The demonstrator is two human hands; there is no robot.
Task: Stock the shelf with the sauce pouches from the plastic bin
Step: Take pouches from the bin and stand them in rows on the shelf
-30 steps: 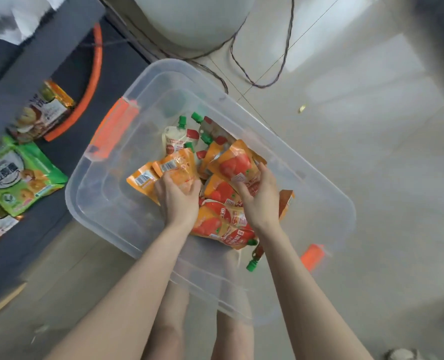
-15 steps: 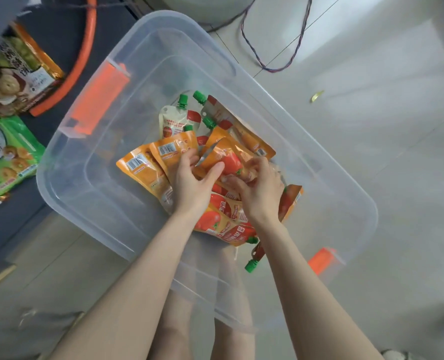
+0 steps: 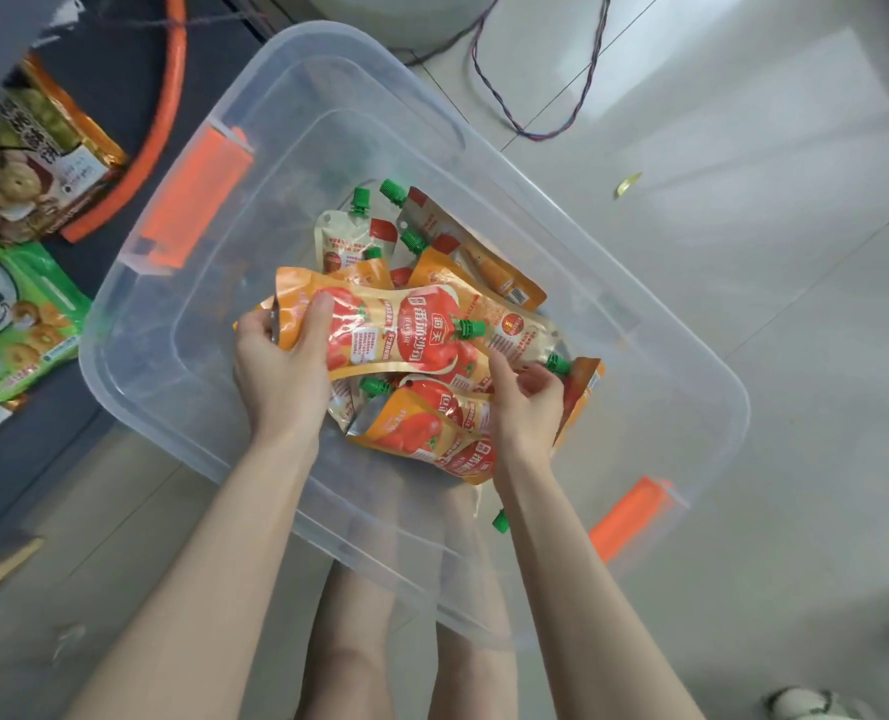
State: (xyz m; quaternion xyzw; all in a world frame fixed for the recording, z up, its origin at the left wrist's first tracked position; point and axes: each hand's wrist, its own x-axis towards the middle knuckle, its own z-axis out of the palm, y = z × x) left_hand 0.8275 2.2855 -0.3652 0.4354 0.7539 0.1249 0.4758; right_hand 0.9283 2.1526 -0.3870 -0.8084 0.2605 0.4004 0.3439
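I see the plastic bin on the floor, with sauce pouches heaped at its centre and bare room toward its left wall. The left hand grips one pouch above the heap. The right hand curls among the pouches; I cannot tell its grasp. The shelf at left is cut off.

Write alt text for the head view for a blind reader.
From above: the left hand grips a red-and-orange pouch over a clear bin holding a pile of more; the right hand, fingers curled, rests on the pile. Snack bags lie on a dark shelf at left.
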